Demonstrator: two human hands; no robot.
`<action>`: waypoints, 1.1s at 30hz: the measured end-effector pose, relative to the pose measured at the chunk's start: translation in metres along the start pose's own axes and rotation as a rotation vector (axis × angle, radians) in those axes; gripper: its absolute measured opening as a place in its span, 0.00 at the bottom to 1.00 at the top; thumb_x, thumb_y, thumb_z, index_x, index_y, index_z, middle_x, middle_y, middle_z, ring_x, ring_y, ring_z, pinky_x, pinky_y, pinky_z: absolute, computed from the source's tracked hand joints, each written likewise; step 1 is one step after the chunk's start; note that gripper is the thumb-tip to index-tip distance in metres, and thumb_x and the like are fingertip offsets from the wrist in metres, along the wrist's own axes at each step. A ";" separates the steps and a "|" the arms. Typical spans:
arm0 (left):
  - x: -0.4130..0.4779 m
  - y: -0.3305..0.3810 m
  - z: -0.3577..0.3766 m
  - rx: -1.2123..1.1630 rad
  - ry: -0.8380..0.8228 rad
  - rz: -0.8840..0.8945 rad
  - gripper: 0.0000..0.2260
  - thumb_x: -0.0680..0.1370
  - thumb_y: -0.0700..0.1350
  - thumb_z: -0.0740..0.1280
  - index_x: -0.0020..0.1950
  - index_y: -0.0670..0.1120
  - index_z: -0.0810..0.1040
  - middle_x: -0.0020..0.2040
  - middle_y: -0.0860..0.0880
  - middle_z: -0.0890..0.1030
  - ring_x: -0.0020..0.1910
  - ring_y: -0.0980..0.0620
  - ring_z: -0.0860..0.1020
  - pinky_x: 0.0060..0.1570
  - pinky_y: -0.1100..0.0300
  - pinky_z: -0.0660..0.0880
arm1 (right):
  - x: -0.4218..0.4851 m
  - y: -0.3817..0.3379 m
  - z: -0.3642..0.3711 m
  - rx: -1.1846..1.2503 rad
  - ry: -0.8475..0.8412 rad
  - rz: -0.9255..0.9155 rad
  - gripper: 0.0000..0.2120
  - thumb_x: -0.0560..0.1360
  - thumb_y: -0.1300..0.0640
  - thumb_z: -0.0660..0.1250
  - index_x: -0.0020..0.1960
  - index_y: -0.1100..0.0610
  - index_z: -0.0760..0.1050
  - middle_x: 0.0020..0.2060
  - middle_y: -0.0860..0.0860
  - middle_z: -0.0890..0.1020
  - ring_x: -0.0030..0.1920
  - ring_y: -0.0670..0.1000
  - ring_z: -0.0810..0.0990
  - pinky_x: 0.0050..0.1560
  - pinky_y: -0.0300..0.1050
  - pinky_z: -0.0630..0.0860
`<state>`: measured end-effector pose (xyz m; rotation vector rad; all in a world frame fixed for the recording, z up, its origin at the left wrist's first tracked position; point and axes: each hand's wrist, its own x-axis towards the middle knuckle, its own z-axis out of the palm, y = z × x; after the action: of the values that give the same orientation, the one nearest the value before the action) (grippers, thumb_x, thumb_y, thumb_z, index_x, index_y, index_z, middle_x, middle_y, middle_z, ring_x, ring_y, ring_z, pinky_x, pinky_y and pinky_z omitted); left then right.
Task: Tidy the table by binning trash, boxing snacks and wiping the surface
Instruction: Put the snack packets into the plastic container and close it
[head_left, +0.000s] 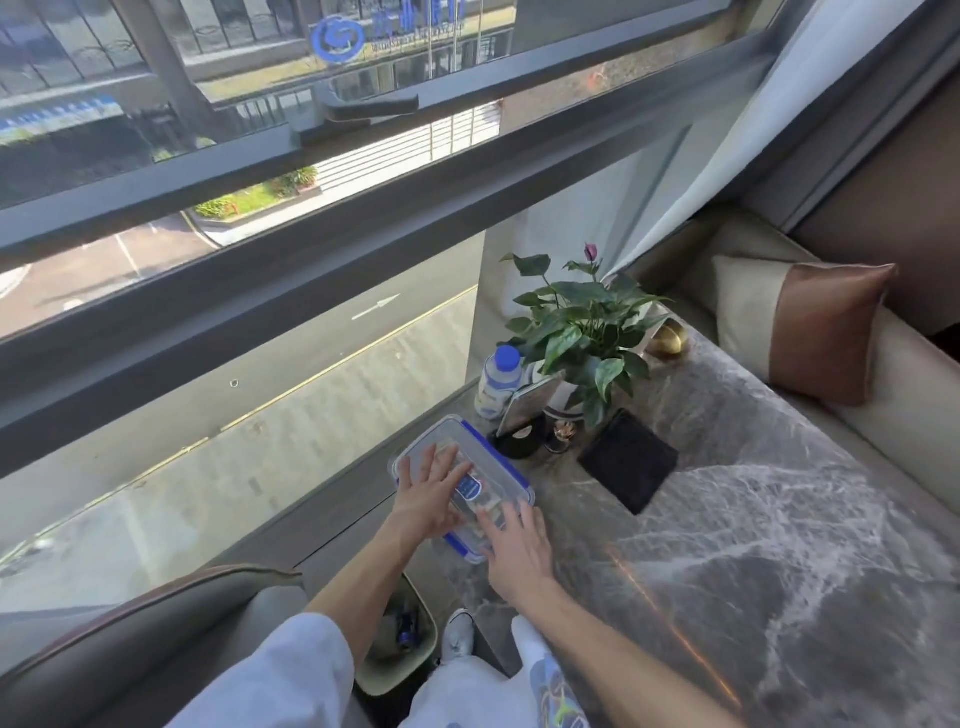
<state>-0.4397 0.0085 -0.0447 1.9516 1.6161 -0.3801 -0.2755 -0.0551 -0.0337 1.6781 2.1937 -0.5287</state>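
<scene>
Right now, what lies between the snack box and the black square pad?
Head view: a round black base and a small glass jar, between snack box and black pad.

The table (779, 545) fills the lower right of the frame. The box (498, 470) sits on its left edge, near the middle of the frame. The left hand (428, 493) lies flat on the lid, and the right hand (514, 551) lies flat on the near end. Behind the box stand a bottle (500, 382) and a plant (582, 332), bottle on the left. A flat square pad (628, 460) lies right of the box. The bin (387, 678) is on the floor at the bottom middle, under the arms
</scene>
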 end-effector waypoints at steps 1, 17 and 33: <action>0.000 0.000 0.000 -0.004 0.002 0.000 0.39 0.76 0.52 0.68 0.79 0.59 0.46 0.81 0.52 0.39 0.78 0.45 0.34 0.73 0.37 0.33 | -0.003 0.001 0.003 0.038 -0.017 -0.006 0.32 0.80 0.48 0.56 0.79 0.47 0.45 0.76 0.58 0.54 0.77 0.64 0.46 0.77 0.61 0.52; -0.008 0.014 0.003 0.046 0.010 -0.005 0.39 0.77 0.48 0.66 0.79 0.56 0.43 0.80 0.47 0.37 0.78 0.42 0.35 0.77 0.41 0.39 | -0.006 0.007 0.014 -0.028 -0.023 -0.011 0.33 0.81 0.45 0.51 0.77 0.43 0.33 0.78 0.56 0.37 0.77 0.59 0.34 0.77 0.59 0.40; 0.012 0.108 -0.017 -0.516 0.287 0.020 0.09 0.80 0.47 0.55 0.52 0.48 0.74 0.56 0.44 0.81 0.53 0.44 0.78 0.53 0.50 0.75 | -0.061 0.160 0.005 1.922 0.363 0.715 0.26 0.80 0.43 0.56 0.76 0.49 0.60 0.71 0.53 0.72 0.71 0.53 0.70 0.73 0.51 0.61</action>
<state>-0.3353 0.0161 -0.0115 1.6684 1.6576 0.3173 -0.1055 -0.0711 -0.0241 3.1103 0.4152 -2.5895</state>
